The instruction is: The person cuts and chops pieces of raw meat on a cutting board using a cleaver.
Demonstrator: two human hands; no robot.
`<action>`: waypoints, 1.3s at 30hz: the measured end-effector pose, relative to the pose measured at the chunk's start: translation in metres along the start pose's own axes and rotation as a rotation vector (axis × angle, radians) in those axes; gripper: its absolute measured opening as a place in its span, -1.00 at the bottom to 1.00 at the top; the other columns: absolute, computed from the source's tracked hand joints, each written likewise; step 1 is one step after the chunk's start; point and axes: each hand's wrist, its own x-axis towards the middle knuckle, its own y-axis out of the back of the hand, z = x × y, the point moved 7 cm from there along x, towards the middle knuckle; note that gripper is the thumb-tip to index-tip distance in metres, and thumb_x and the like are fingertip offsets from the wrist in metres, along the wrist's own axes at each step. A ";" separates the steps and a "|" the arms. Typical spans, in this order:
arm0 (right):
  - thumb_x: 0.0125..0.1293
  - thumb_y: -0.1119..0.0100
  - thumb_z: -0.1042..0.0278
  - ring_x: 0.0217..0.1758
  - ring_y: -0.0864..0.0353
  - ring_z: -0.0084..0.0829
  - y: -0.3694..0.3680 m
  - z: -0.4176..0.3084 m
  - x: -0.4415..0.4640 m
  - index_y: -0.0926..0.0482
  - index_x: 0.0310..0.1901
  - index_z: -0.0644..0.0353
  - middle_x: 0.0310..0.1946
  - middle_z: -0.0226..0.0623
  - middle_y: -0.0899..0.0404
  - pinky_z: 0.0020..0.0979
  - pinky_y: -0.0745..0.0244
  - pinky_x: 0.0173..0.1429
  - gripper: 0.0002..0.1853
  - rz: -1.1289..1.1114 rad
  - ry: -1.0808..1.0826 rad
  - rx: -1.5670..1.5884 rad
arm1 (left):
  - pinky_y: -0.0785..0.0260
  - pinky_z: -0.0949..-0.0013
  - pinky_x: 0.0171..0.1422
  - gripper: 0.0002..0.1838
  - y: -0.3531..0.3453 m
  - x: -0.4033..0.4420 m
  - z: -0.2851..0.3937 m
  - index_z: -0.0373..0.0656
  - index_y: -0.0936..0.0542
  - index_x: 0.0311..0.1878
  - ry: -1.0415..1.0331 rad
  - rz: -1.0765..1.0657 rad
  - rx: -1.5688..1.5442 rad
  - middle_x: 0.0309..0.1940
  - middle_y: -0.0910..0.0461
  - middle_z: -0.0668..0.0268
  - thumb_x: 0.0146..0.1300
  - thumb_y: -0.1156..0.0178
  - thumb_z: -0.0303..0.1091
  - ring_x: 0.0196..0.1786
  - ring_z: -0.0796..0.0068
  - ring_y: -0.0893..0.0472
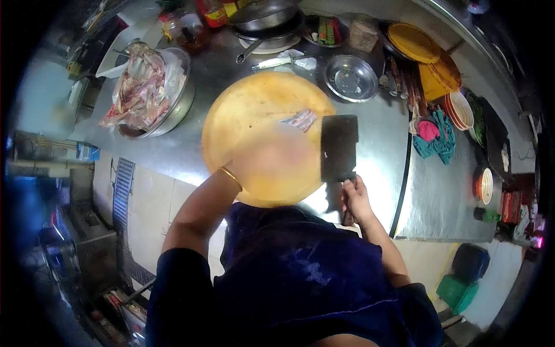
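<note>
A round yellow cutting board [231,110] lies on the metal table. On its right half rests a small piece of meat [302,120] with pale and reddish streaks. My left hand [269,156] is over the middle of the board, just below that piece; a blur hides its fingers and anything in them. A gold bangle [230,178] circles my left wrist. My right hand [355,198] is closed round the handle of a cleaver [339,147], whose wide dark blade stands upright in view at the board's right edge.
At the left, a metal basin [180,110] holds meat and bone in plastic. Behind the board are a knife [274,62], dark pans [265,29] and a steel bowl [351,78]. Green cloth [442,139] and stacked bowls [458,110] lie to the right.
</note>
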 end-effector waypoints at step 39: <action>0.46 -0.07 0.39 -0.60 -0.33 -0.67 -0.285 -0.056 0.029 -0.31 0.22 0.12 -0.41 -0.45 -0.39 -0.58 -0.29 -0.59 -0.66 0.297 0.231 -0.233 | -0.15 -0.01 0.52 -0.41 0.542 -0.241 -0.153 0.15 -0.45 0.39 0.015 0.833 1.611 0.19 -0.58 0.22 0.26 -0.25 -0.15 0.36 0.19 -0.45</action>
